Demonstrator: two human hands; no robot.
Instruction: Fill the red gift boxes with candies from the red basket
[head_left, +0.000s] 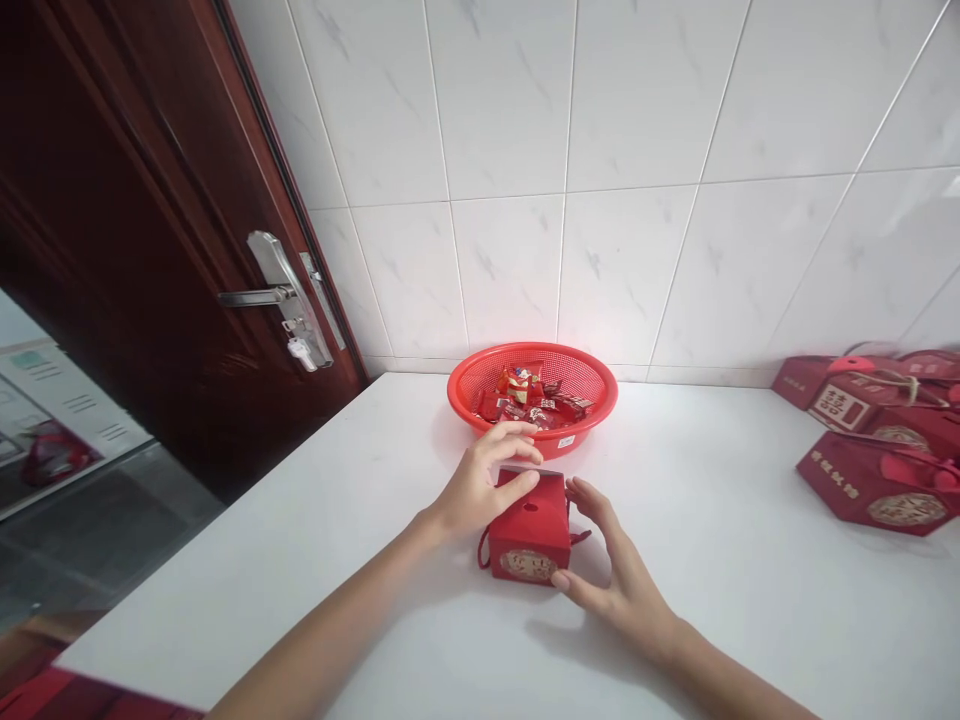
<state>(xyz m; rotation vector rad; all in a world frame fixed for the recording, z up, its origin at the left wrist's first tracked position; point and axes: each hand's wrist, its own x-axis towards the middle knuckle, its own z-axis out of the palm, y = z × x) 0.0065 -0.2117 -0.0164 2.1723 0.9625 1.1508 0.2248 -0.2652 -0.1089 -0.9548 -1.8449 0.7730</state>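
A small red box [531, 530] with a gold round emblem on its front stands on the white table, a dark red cord showing at both sides. Over its top left edge lies my left hand [484, 485], fingers apart, the thumb on the box top. At the right side, my right hand [611, 565] has thumb and fingers spread, the thumb at the front lower corner and the fingertips by the back right edge. Just behind the box, a red plastic basket [459, 392] holds several wrapped sweets [517, 385].
Several red boxes with gold patterns [877, 490] lie at the right of the white table [360, 470]. Behind it rises a tiled wall [630, 250]. A dark wooden door [172, 200] with a metal handle and keys is at the left.
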